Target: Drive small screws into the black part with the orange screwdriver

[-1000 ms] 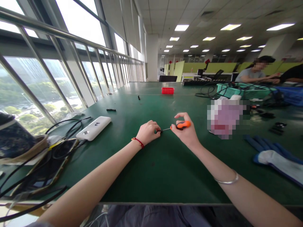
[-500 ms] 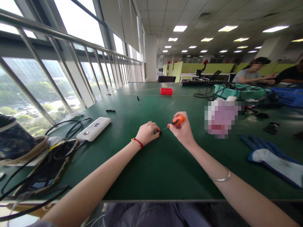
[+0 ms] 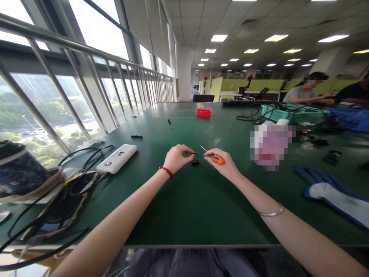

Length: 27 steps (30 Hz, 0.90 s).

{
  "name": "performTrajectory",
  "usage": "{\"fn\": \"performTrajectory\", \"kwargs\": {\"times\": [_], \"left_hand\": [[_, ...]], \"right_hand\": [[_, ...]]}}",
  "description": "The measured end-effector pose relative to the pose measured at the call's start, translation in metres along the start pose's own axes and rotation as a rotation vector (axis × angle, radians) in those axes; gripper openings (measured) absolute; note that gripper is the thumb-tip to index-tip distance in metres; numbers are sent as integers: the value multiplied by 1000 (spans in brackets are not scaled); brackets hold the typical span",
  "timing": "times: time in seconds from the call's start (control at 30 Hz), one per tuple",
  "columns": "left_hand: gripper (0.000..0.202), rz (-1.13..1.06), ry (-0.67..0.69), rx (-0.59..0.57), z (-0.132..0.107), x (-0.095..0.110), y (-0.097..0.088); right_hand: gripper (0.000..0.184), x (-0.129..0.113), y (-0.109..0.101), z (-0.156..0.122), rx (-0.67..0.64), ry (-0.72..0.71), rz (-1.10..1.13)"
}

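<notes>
Nearest you, the green table (image 3: 198,219) carries both of your forearms, a silver bangle (image 3: 270,212) on the right wrist and a red cord bracelet (image 3: 165,171) on the left. To your left, a tangle of black cables (image 3: 62,192) lies by the table edge, with a white power bank (image 3: 117,158) just beyond it. To your right lies a blue and white glove (image 3: 331,191). Your left hand (image 3: 176,157) is curled, thumb and forefinger pinching a small black part (image 3: 195,153) held slightly off the surface. A second black piece (image 3: 195,162) lies on the mat just below it, between your two hands; neither hand touches it. Your right hand (image 3: 224,164) is closed around the orange handle of a screwdriver (image 3: 216,158). Its long axis runs from the handle in your fist to a thin metal shaft angled up and away, towards the left. The tip is clear of the table, near the pinched part but apart from it. Past your right hand sits a blurred pink and white object (image 3: 271,144). Farther out on the left, a black clip (image 3: 136,136) and another small black bit (image 3: 169,121) lie loose. A red tray (image 3: 203,112) stands near the far middle, a green basket (image 3: 284,111) with cables at far right. Two other people (image 3: 308,92) sit beyond it; what their hands hold cannot be told.
</notes>
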<state>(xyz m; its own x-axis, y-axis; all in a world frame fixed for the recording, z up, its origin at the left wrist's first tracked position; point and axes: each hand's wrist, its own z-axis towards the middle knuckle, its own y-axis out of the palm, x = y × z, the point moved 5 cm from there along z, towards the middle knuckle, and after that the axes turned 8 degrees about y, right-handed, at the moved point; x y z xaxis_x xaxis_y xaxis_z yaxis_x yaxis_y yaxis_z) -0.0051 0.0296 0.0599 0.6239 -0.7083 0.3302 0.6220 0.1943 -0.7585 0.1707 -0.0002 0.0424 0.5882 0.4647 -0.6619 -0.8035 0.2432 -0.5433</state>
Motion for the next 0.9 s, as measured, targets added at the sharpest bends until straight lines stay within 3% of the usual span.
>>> {"fn": "performTrajectory", "kwargs": {"times": [0.1, 0.3, 0.5, 0.73, 0.9], "left_hand": [[14, -89, 69, -34, 1, 11, -1], [9, -61, 121, -54, -2, 30, 5], [8, -84, 136, -116, -2, 30, 8], [13, 57, 203, -172, -2, 33, 11], [13, -70, 81, -188, -1, 24, 15]], "right_hand": [[19, 1, 7, -1, -40, -20, -25], [13, -4, 3, -4, -33, -54, -9], [11, -7, 3, -5, -100, -88, -57], [10, 0, 7, -2, -100, -32, -82], [9, 2, 8, -1, -148, -38, -76]]}}
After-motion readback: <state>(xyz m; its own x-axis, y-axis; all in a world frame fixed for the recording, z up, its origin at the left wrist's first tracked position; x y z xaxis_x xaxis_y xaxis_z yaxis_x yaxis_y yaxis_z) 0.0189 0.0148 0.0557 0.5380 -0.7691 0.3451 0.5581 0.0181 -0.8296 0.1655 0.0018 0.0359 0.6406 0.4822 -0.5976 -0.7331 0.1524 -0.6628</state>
